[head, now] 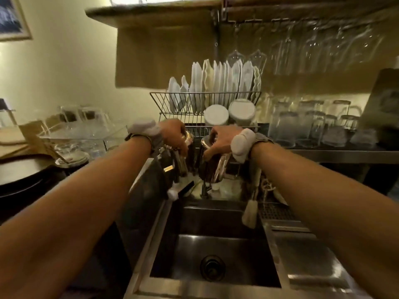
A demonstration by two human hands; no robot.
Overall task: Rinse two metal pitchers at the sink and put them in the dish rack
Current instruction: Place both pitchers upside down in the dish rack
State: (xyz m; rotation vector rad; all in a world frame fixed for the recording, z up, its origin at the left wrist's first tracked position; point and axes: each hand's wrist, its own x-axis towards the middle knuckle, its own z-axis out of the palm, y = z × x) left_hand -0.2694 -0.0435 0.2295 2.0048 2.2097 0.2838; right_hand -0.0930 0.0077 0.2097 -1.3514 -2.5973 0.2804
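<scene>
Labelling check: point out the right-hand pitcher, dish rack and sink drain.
right-hand pitcher [212, 169], head view, shiny side wall.
dish rack [159, 102], head view, left wire wall.
sink drain [212, 267], head view, strainer centre.

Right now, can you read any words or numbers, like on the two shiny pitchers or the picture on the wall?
No words or numbers can be read anywhere.
On the left pitcher and the right pitcher: shiny metal, no label showing.
On the framed picture: too blurred to tell if there is writing.
On the dark board at the right: faint marks, too blurred to read.
</scene>
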